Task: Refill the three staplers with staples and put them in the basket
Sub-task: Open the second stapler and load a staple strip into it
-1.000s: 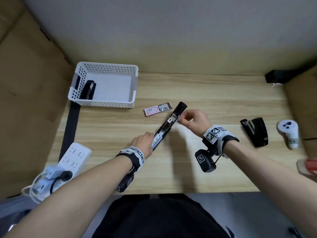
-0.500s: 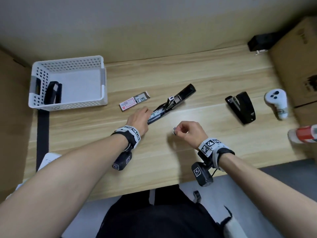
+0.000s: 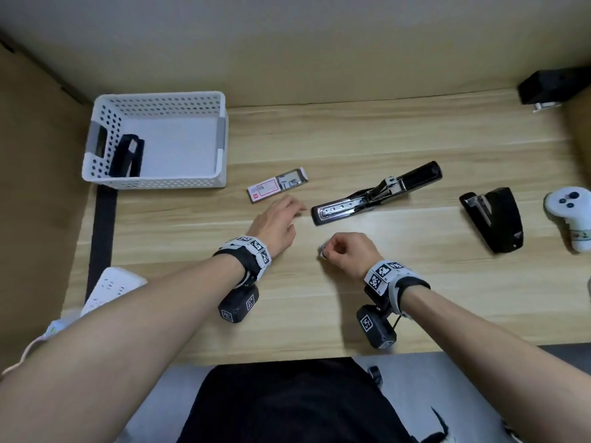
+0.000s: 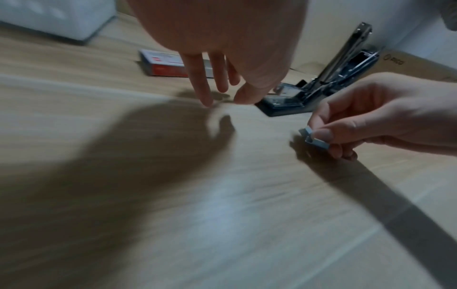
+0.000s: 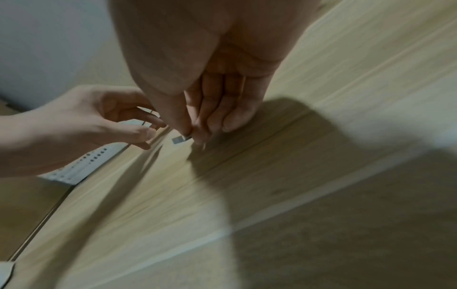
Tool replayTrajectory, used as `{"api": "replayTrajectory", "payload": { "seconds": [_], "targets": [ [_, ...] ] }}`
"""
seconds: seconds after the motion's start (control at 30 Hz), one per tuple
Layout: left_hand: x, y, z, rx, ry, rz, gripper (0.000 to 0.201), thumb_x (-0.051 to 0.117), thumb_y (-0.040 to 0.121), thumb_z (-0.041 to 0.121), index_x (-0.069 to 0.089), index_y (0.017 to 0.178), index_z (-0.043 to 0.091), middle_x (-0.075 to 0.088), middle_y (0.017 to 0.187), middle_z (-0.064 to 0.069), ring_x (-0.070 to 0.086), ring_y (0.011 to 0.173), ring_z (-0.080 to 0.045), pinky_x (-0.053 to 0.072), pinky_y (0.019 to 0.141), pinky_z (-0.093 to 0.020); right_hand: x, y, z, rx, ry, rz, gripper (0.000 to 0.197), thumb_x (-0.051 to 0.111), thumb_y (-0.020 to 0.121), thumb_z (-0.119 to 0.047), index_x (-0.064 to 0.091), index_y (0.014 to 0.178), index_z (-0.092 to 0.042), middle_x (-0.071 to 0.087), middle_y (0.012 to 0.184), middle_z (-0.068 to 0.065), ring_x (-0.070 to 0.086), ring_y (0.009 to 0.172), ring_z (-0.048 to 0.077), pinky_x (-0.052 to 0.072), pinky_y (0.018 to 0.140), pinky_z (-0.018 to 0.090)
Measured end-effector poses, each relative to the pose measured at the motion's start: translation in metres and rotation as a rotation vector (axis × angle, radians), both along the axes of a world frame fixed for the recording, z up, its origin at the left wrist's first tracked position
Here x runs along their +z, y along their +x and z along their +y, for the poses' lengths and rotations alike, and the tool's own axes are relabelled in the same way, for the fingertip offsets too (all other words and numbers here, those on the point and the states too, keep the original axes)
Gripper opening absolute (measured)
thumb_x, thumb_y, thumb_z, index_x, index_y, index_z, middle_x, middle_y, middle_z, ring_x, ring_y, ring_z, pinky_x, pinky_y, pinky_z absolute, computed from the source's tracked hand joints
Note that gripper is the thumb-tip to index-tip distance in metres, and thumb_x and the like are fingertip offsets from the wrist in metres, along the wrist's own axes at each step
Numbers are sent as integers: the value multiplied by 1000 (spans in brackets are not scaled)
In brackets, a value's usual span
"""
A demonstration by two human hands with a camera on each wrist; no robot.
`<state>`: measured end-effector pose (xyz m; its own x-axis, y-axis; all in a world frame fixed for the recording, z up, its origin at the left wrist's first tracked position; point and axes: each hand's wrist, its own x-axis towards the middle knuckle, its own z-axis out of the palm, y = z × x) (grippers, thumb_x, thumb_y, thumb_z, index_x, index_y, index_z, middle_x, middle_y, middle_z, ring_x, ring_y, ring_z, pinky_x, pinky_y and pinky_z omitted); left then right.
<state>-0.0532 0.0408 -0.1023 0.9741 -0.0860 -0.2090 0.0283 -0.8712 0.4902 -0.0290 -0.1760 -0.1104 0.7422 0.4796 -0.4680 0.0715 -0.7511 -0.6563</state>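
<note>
Head view: whole counter point(image 3: 319, 298) laid out. White basket point(image 3: 220, 145) far left, one black stapler point(image 3: 126, 156) standing inside against its left wall. Staple box point(image 3: 276, 185) just right of the basket, tray slid partly out. Long stapler point(image 3: 377, 195) mid-counter, lying opened out flat. A third, closed stapler point(image 3: 494, 217) well to its right, with a white controller point(image 3: 571, 215) beyond it. Power strip point(image 3: 110, 287) near the left edge, partly behind the left forearm.

Left wrist view gives what the head view cannot: the right hand point(image 4: 371, 119) pinches a short strip of staples point(image 4: 313, 137) between thumb and fingers, held just above the wood. From the head view the strip point(image 3: 323, 251) is only a pale speck at the fingertips. This view also shows the opened stapler's point(image 4: 321, 86) arm raised, though blurred.

Right wrist view: staple strip point(image 5: 179, 139) peeks below the thumb tip, remaining fingers curled alongside; left hand point(image 5: 103, 119) at frame left, the basket rim behind it.

Hard to make out: all wrist pictures are smeared; whether the long stapler's channel holds staples, cannot tell. Dark object at the far right corner is cut off.

Pose: left hand point(image 3: 276, 219) hovers palm-down, fingers loose and spread, holding nothing, between staple box and long stapler's near end, touching neither. Right hand point(image 3: 348, 251) low, in front of the long stapler, apart from it.
</note>
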Motion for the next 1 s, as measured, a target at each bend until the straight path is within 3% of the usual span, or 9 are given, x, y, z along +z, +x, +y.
{"api": "replayTrajectory", "payload": {
  "seconds": [0.1,0.33,0.57,0.7,0.8,1.0],
  "targets": [
    [-3,-31,33,39,-32,-4,44,55,82,3,56,122,19,52,124,5,50,116,-17,53,84,-41,-2,-6,36,113,-18,-35,11,66,84,-30,67,76,-23,71,85,-13,63,78,10,49,71,26],
    [-9,-90,81,201,-96,-5,39,55,85,7,58,121,21,55,118,8,52,111,-13,49,90,-34,-7,-24,104,253,-3,-173,11,59,92,-33,67,91,-26,73,99,-10,65,89,18,51,74,33],
    [-19,-104,82,218,-150,-39,33,56,84,11,61,115,23,57,108,11,53,102,-10,50,84,-33,-14,-34,91,206,-6,-256,12,58,92,-37,66,98,-29,69,97,-12,63,88,14,52,77,35],
    [-18,-98,76,223,-161,-29,31,58,85,13,61,113,26,56,108,14,55,97,-6,50,82,-29,-10,-38,84,206,2,-199,33,68,81,-52,58,106,-33,62,93,-16,58,82,4,49,72,26],
    [-17,-93,72,211,-159,-15,30,58,86,13,61,114,24,56,109,13,54,94,-6,48,80,-26,-6,-39,89,239,-37,-205,40,73,77,-51,56,108,-33,58,97,-16,56,84,5,47,74,27],
    [-17,-89,72,203,-153,38,29,57,87,14,62,113,26,54,109,15,48,85,-1,45,78,-23,-10,-36,99,231,-64,-240,21,69,82,-44,60,95,-31,53,93,-14,56,82,10,47,70,32]
  ]
}}
